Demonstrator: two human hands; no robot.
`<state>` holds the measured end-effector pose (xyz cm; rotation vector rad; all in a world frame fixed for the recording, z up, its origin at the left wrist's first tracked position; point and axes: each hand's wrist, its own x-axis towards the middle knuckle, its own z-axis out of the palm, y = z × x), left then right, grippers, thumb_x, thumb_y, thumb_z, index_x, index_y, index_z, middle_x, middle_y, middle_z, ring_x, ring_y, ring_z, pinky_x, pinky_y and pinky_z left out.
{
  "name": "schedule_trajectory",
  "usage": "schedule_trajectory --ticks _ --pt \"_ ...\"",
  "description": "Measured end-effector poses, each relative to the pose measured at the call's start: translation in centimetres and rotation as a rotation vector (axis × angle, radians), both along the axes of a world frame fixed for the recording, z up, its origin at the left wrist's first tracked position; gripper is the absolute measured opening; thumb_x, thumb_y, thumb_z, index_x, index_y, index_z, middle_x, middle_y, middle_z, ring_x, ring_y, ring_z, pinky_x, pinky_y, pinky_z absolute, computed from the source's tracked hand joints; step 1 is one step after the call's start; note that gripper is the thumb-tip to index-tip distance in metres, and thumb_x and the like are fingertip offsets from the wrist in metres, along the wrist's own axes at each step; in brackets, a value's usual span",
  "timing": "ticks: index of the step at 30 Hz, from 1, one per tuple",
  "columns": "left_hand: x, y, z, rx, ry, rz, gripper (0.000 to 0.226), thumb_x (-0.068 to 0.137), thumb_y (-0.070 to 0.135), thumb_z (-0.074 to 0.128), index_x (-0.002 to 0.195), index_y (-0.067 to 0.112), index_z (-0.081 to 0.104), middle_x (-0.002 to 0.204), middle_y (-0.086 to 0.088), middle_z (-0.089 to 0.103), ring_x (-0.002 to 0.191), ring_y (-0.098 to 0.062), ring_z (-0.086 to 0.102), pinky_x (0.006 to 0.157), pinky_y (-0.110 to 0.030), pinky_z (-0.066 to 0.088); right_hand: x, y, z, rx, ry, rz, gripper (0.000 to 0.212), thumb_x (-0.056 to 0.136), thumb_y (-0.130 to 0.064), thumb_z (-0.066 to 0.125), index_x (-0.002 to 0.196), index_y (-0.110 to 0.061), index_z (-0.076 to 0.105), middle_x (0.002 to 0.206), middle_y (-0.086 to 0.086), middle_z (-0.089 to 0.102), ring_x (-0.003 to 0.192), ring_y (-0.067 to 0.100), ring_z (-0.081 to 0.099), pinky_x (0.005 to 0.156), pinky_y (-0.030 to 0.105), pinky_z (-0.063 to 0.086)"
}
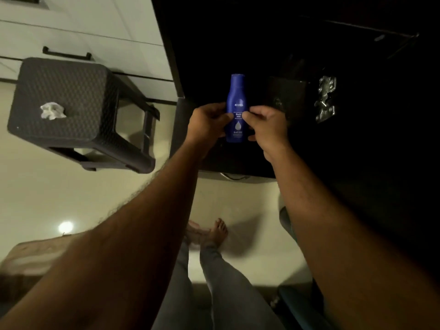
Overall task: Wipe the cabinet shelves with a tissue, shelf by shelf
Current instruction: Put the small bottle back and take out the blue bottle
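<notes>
A blue bottle [235,108] is pinched by both hands, left [206,123] and right [266,127], at the dark shelf [238,160]; the tissue [52,111] is left on the stool [71,96], so wiping seems paused.

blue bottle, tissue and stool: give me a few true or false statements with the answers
1. Both hands hold the bottle. True: the left hand and right hand pinch it from either side.
2. The tissue is in the right hand. False: it lies crumpled on the stool.
3. The bottle is red. False: it is blue.
4. The stool is to the left of the dark cabinet. True.
5. The person wears shoes. False: the feet are bare.
</notes>
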<state>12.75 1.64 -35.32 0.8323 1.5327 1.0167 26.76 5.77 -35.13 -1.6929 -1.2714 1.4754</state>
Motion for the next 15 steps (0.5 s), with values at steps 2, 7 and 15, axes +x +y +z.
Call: schedule_trajectory --ticks 2,7,15 --pt "-0.7 -2.4 0.9 -0.031 -0.043 0.036 0.038 0.094 0.01 0.057 0.132 0.004 0.052 0.12 -0.008 0.063 0.103 -0.017 0.066 0.081 -0.03 0.058 -1.1 -1.6 0.3 -0.037 -0.006 0.036 0.032 0.093 -0.019 0.065 0.124 -0.011 0.061 0.109 0.0 0.067 0.091 0.013 0.067 0.063 0.028 0.053" --pt "-4.1 -7.9 3.3 -0.078 -0.096 0.14 0.03 0.095 0.01 0.057 0.125 0.006 0.058 0.108 -0.005 0.068 0.092 -0.014 0.07 0.072 -0.025 0.058 -4.9 -5.4 2.2 -0.091 0.011 0.162 0.036 0.093 -0.019 0.064 0.127 -0.009 0.059 0.119 0.008 0.066 0.102 0.022 0.066 0.075 0.036 0.057" --pt "-11.3 -12.9 8.5 -0.104 -0.021 0.344 0.027 0.093 0.002 0.058 0.119 -0.001 0.062 0.083 -0.006 0.068 0.062 -0.005 0.068 0.057 -0.025 0.056 -13.3 -8.8 6.8 -0.129 0.101 0.343 0.029 0.093 -0.009 0.062 0.12 0.002 0.06 0.106 0.013 0.068 0.072 0.01 0.065 0.05 0.017 0.052"
